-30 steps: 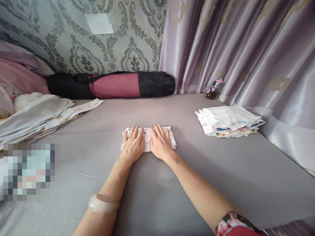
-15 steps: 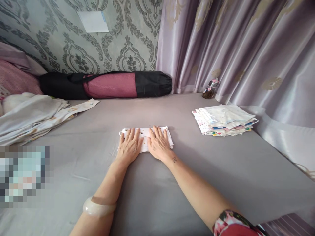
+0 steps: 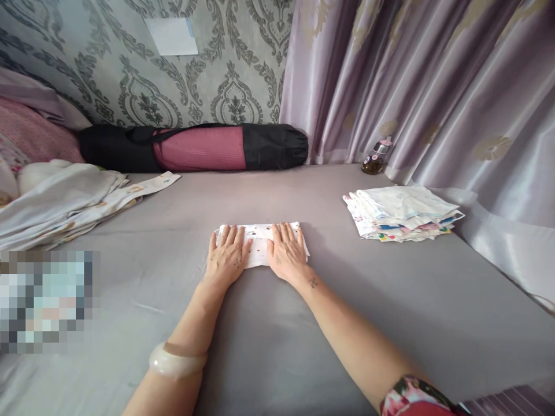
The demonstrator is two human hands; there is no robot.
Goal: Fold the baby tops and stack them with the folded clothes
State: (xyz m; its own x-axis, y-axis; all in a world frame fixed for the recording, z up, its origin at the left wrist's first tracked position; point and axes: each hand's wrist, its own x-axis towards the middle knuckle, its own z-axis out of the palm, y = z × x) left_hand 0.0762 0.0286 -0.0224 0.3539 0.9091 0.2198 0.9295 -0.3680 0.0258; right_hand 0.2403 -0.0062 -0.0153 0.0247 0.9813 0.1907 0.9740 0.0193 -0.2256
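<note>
A small white printed cloth (image 3: pixel 259 248), folded into a flat rectangle, lies on the grey bed sheet (image 3: pixel 260 335) in front of me. My left hand (image 3: pixel 228 254) rests flat on its left part, fingers stretched forward. On its right part my right hand (image 3: pixel 287 249) also lies flat, palm down. Between the two hands the small print shows; the cloth under the palms is hidden. A white loop sticks out at the cloth's left edge.
To the right is a stack of folded white cloths (image 3: pixel 403 211), with a small bottle (image 3: pixel 376 157) behind it. Loose white cloths (image 3: pixel 65 196) lie on the left. A black and pink rolled bag (image 3: pixel 199 149) lies along the wall. A curtain (image 3: pixel 347 75) hangs at the right.
My hands have moved slightly apart, the right one shifting right, so more of the print shows between them. The whole view has shifted a little; the cloth stays in place.
</note>
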